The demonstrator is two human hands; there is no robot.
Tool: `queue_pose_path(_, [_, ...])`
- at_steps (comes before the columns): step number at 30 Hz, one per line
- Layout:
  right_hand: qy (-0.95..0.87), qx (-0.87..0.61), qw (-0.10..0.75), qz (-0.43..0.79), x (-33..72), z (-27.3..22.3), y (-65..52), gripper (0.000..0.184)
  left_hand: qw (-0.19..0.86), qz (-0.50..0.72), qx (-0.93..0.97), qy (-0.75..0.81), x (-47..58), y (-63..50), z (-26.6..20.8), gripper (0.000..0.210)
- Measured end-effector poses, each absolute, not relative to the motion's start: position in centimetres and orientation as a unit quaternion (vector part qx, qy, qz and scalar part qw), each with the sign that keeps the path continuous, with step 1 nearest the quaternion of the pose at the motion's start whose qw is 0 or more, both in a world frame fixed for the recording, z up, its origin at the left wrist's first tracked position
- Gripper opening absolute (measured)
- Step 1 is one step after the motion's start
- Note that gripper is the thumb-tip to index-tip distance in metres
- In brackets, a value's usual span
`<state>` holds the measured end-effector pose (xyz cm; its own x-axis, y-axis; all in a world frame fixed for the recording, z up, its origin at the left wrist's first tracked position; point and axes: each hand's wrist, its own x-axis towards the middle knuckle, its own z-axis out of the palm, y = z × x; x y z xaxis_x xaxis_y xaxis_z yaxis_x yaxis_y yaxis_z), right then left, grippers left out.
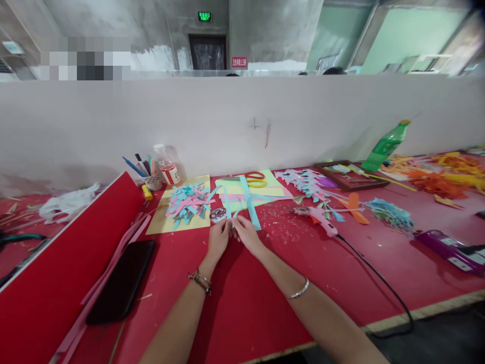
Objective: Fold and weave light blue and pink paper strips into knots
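My left hand [219, 239] and my right hand [247, 234] meet over the red table, fingers pinched together. Between them is a light-blue paper strip [228, 201], which curves up and away beyond the fingertips. Its ends at the fingers are mostly hidden. Just past my right hand, a wider light-blue strip [249, 202] lies across yellow and green sheets [273, 183]. Scissors [255, 179] with red and yellow handles rest on those sheets. A heap of pink and blue paper pieces [187, 205] lies beyond my left hand, beside a round patterned item [217, 215].
On the right are a pink glue gun [317, 217] with a black cord, a fringed paper garland [303, 183], a wooden frame [352, 177], a green bottle [386, 146] and a purple tool [450, 248]. A black phone [122, 283] lies left, against a red divider [83, 242].
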<state>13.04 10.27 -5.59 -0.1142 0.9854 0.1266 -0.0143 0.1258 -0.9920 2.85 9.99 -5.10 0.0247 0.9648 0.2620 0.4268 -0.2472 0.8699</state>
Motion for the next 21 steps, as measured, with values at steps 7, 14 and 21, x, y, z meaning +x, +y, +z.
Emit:
queue_pose_path(7, [-0.577, -0.433, 0.486, 0.493, 13.02, -5.73, 10.2, 0.025, 0.308, 0.464, 0.629, 0.542, 2.92, 9.91, -4.85, 0.031])
queue_pose_path(14, [-0.522, -0.433, 0.515, 0.525, 13.13, -5.3, 10.16, 0.026, 0.32, 0.489, 0.593, 0.554, 2.59, 10.28, -5.49, 0.032])
queue_pose_path(21, [-0.539, -0.404, 0.514, 0.531, 13.5, -5.24, 10.17, 0.028, 0.331, 0.486, 0.607, 0.535, 2.72, 10.28, -5.5, 0.026])
